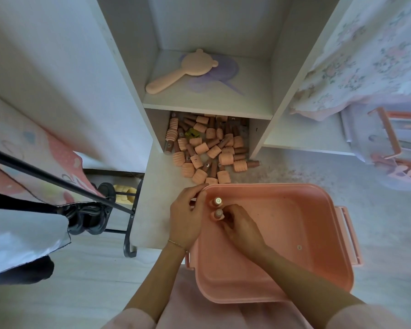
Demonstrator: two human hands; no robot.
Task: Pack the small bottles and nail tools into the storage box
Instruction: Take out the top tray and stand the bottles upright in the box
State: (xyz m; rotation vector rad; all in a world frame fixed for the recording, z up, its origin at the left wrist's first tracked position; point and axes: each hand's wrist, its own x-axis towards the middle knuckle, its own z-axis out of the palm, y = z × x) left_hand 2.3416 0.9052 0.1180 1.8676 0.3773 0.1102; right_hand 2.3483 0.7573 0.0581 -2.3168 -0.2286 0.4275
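Note:
A pink storage box (294, 233) sits open in front of me on the floor. Two small bottles stand upright in its far left corner: one (217, 201) free, the other (218, 213) pinched by the fingers of my right hand (240, 225), which reaches into the box. My left hand (186, 216) rests on the box's left rim, fingers curled over the corner. A heap of several small peach-capped bottles (207, 148) spills out of the lowest shelf compartment just beyond the box.
A white shelf unit (209, 100) stands ahead, holding a peach hand mirror (183, 70) and a purple item. A black metal rack with fabric is at left (81, 198). A pink basket (394, 148) sits at right.

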